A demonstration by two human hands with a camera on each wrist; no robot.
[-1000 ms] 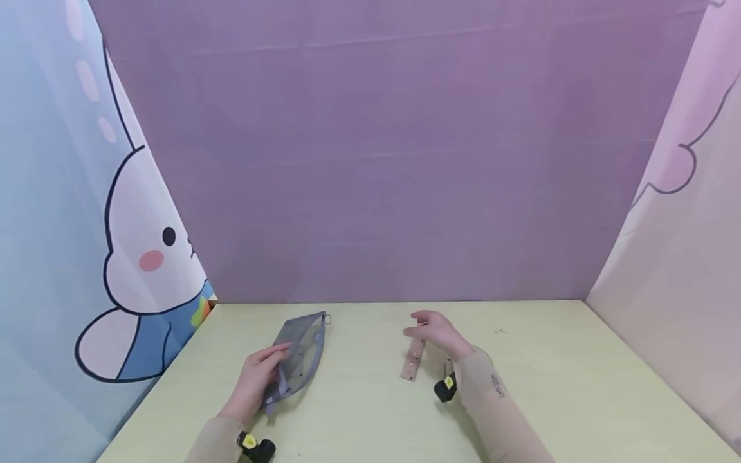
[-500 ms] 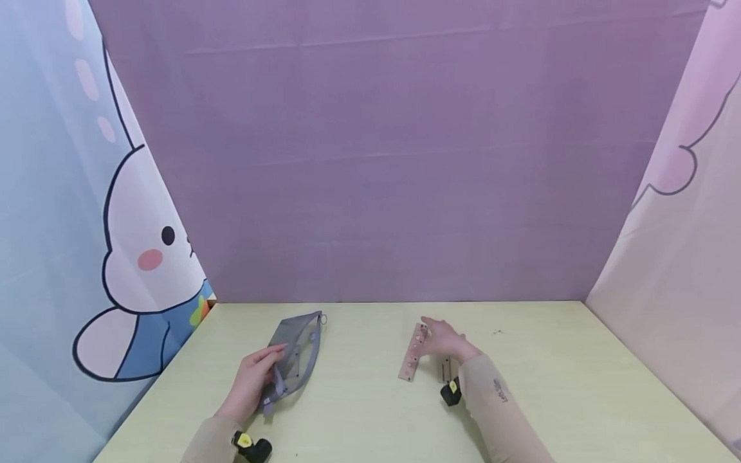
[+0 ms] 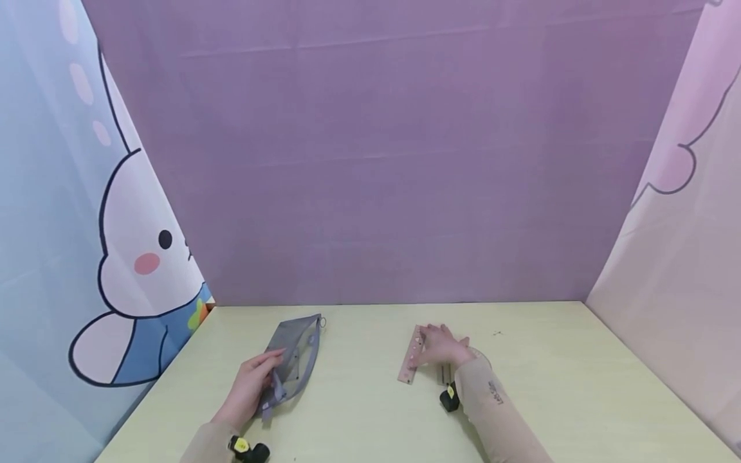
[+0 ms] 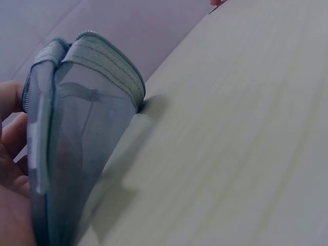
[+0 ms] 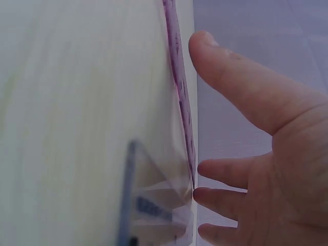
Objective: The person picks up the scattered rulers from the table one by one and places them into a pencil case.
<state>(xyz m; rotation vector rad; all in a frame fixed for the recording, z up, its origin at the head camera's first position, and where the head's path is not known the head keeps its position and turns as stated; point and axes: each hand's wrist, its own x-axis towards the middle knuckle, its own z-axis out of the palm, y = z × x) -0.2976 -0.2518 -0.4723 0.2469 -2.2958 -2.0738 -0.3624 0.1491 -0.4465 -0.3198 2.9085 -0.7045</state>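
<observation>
My left hand (image 3: 247, 387) grips a grey mesh zip pouch (image 3: 300, 335) by its near left side, thumb on top. In the left wrist view the pouch (image 4: 97, 123) stands tilted with its zipped edge up, and part of the hand (image 4: 13, 169) shows behind it. A pink ruler (image 3: 407, 374) lies on the table under my right hand (image 3: 442, 348), whose fingers are spread over its far half. The right wrist view shows thumb and fingertips right at the edge of the ruler (image 5: 180, 84), not pinching it. Beneath the palm lies a clear plastic drawing tool (image 3: 444, 375), partly hidden.
A curved clear edge, like a protractor's (image 3: 482, 356), shows beside the right wrist. A small dark mark (image 3: 498, 333) is on the pale table (image 3: 359, 411) farther right. A purple cloth wall (image 3: 370, 161) rises behind the table, with printed curtains (image 3: 139, 257) at both sides.
My right hand has come down from above the far end of the ruler and now lies lower over it, fingers spread. The left hand and pouch have barely shifted.
</observation>
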